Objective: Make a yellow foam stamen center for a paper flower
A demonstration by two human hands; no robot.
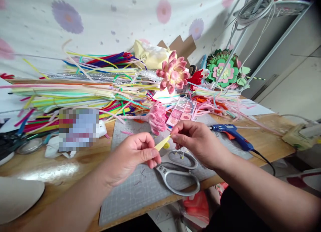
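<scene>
Between my hands is a small pale-yellow tapered strip; I cannot tell its material. My left hand pinches the wide end between thumb and fingers. At the narrow end, my right hand is closed, thumb against forefinger, on the tip. Thin strands with tiny yellow ends hang below the right fingers. Beneath both hands, large silver-handled scissors lie on a grey cutting mat; their blades are hidden under my left hand. A small round yellow piece sits just behind the strip.
Behind my hands lie a pink fuzzy flower and a makeup palette. A blue glue gun rests at the right, its cable over the edge. Bundles of pipe cleaners fill the back left. A pink-yellow flower stands behind.
</scene>
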